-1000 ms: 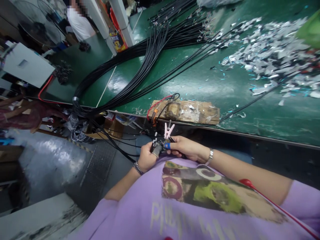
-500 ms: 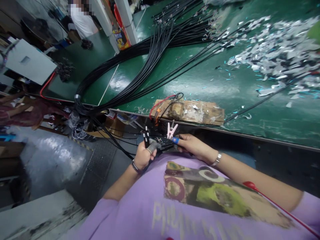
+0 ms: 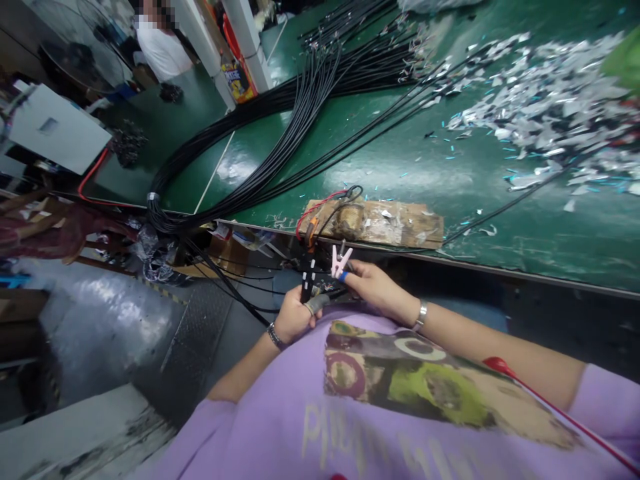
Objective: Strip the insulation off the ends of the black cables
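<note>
My left hand [image 3: 296, 313], with a grey cover on a finger, is closed around black cables with white bands [image 3: 308, 281] on their upright ends. Those ends stand just below an orange-and-black piece [image 3: 311, 232] at the bench edge; whether they touch, I cannot tell. My right hand [image 3: 373, 288] has blue tape on its thumb and its fingers are pinched together. What lies between them is hidden. A pale pink clip [image 3: 341, 261] shaped like a clothespin is right at the right thumb, by a small metal pin. Thin wire ends between my hands are blurred.
On the green bench [image 3: 370, 160] lies a worn wooden board [image 3: 400, 223] with red and black leads. A large loop of black cables [image 3: 280, 167] spans the bench. Foil scraps [image 3: 555, 113] are heaped at right. A person in white [image 3: 163, 50] is at the far left.
My left hand has moved right and slightly up with the cables, closer to the orange-and-black piece. My right hand has shifted slightly up and left, closer to the pink clip.
</note>
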Motion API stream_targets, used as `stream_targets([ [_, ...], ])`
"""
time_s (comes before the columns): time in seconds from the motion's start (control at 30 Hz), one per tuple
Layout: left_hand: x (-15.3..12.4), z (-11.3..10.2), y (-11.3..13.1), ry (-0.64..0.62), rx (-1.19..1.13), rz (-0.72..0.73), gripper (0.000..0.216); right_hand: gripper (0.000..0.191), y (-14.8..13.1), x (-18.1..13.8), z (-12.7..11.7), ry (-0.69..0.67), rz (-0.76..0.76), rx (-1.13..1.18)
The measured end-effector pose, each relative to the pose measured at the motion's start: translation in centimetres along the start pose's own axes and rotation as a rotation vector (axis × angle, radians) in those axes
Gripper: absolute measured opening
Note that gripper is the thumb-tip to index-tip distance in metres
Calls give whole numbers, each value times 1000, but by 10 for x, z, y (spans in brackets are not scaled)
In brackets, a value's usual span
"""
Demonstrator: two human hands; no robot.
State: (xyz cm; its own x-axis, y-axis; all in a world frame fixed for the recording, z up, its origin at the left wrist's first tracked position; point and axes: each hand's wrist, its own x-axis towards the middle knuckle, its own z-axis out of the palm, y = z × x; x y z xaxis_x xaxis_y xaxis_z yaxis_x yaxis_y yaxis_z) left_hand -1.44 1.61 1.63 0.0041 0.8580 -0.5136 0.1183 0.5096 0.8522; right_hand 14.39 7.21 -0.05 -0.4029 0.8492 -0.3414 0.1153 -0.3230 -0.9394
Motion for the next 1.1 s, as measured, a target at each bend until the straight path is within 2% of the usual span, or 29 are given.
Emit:
stream_targets([
  [0.07, 1, -3, -2, -14, -6, 3, 47, 35, 0, -1, -2, 21, 50, 34],
  [0.13, 2, -5, -5, -20, -28, -3, 47, 33, -2, -3, -3, -20, 64, 84],
  [0.23, 3, -7, -7, -23, -50, -13, 45, 36, -6, -5, -3, -55, 58, 173],
  [0.47, 3, -1, -4, -14, -19, -14, 45, 42, -6, -3, 3, -26, 48, 278],
  [0.83, 3, 7, -1, 32, -15, -43, 50, 31, -5, -3, 4, -4, -37, 163],
  [1.1, 1, 9, 2, 52, -14, -49, 49, 24, -1, -3, 5, 49, -209, -47],
])
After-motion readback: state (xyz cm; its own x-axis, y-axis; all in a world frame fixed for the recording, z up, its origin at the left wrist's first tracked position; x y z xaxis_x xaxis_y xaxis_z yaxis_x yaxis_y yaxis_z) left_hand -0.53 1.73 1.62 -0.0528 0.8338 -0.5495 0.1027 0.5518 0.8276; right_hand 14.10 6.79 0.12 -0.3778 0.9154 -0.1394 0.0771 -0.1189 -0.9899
